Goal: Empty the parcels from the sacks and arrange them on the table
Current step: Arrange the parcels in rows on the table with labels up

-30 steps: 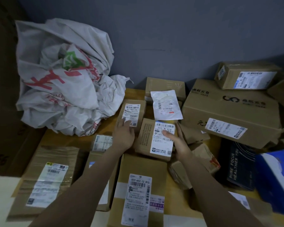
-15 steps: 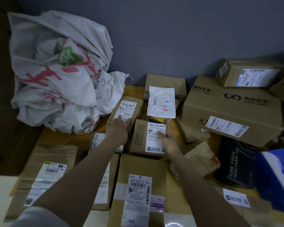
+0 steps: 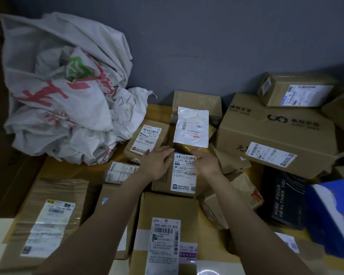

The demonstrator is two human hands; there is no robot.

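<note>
A heap of crumpled white sacks (image 3: pixel 68 108) with red and green print lies at the back left of the yellow table (image 3: pixel 68 171). Both hands meet over a small brown box with a white label (image 3: pixel 184 175) in the middle. My left hand (image 3: pixel 157 163) lies on the box's left part with its fingers stretched out. My right hand (image 3: pixel 205 161) touches the label's top right corner. Behind them sit a brown box labelled 507 (image 3: pixel 147 137) and a white pouch (image 3: pixel 191 128).
A large carton (image 3: pixel 276 133) with a smaller box (image 3: pixel 296 92) on top fills the right. A dark box (image 3: pixel 286 197) and a blue box (image 3: pixel 334 211) stand at the front right. A box labelled 502 (image 3: pixel 167 225) and a flat parcel (image 3: pixel 52 215) lie nearest me.
My left hand has left the 507 box and moved right onto the middle box. My right hand has stayed at that box's top right.
</note>
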